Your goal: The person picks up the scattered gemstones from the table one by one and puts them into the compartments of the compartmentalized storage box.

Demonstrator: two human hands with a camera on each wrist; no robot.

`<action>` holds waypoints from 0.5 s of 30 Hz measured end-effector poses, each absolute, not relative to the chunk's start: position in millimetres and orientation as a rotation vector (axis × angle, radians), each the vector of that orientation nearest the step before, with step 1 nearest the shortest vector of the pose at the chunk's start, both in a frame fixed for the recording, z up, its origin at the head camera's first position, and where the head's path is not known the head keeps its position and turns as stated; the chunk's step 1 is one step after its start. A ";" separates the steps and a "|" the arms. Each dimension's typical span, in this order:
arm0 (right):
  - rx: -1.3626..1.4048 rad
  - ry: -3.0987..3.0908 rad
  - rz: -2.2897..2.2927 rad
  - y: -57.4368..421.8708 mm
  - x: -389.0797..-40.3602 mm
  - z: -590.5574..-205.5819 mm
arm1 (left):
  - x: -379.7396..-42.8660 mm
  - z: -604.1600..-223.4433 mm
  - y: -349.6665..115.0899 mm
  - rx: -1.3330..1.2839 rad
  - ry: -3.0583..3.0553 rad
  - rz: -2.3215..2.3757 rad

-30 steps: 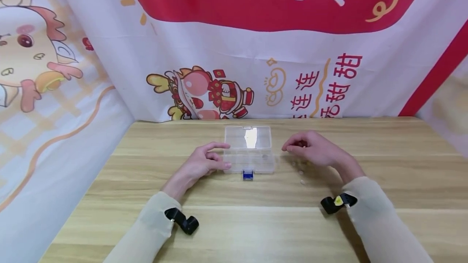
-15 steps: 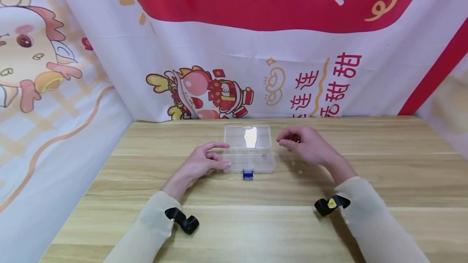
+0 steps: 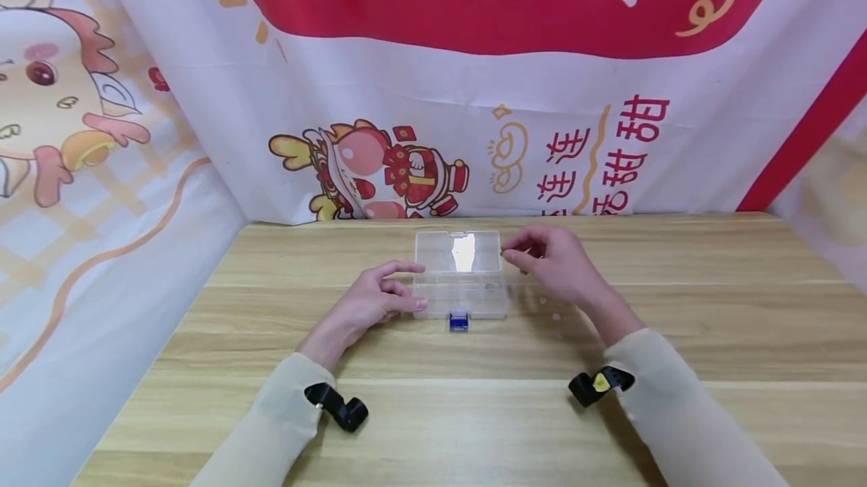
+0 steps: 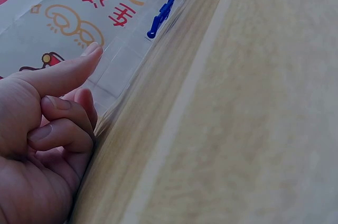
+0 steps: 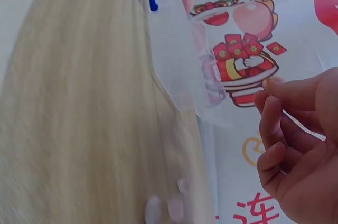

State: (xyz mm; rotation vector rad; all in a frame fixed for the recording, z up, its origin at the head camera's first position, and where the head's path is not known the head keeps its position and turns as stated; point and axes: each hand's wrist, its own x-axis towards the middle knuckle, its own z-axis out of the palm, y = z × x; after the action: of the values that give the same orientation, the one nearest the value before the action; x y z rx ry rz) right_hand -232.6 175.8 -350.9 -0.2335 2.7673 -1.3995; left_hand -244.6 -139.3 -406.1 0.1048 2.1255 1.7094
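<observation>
A clear plastic compartment box stands with its lid tipped back and its blue latch facing the near side. At its left end, my left hand holds it between thumb and index finger, the other fingers curled. My right hand is beside the lid's right edge, above the table. Thumb and index finger pinch a tiny brownish piece, mostly hidden by the fingertips; its kind is unclear. One small greyish piece lies in a back right part of the box.
Right of the box, several small pale pieces lie on the wooden table. Behind the table's far edge hangs a printed cloth, and another cloth covers the left side. Each wrist carries a black camera.
My right hand has moved left and slightly away from me, from above the pale pieces to the lid's right edge. My left hand and the box stay where they were.
</observation>
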 end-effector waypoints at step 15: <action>-0.238 2.711 -1.480 154.5 -228.8 -357.8 | -244.1 -405.1 -139.4 0.103 2.119 1.709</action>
State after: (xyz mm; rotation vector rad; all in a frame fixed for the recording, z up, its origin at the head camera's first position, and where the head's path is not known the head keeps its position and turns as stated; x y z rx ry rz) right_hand -228.8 154.5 -357.8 -0.2378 2.7108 -1.4805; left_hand -244.1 -139.4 -405.1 0.1029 2.1187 1.7087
